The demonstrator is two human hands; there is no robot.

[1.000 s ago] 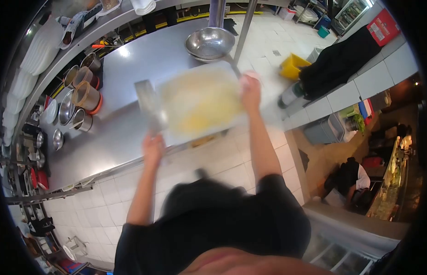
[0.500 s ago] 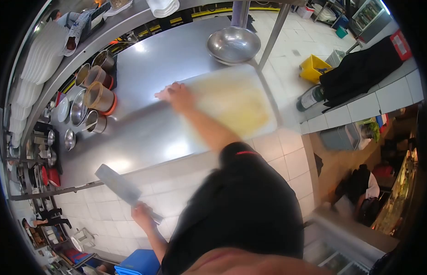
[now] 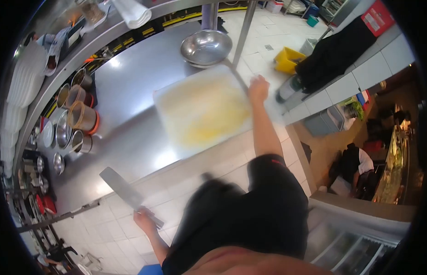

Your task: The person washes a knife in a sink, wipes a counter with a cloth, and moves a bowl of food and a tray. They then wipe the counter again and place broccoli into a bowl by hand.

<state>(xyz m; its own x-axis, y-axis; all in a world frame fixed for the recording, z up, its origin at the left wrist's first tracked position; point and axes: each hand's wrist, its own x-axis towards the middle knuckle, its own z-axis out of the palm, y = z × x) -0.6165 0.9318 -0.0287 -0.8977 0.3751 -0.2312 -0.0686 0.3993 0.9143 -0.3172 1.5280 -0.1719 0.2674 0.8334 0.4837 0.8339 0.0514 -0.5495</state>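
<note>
Red sign, writing too blurred. Steel counter, yellow-smeared board, tiled floor. Left hand grips cleaver; right hand near board, cannot tell whether holding anything.

A square-tipped, gray-bladed cleaver angles forward and leftward from the left hand, its blade overlapping the front edge of the steel counter in view. A white rectangular board (its face smeared yellow, a little blurred) lies flat near the counter's right end.
</note>
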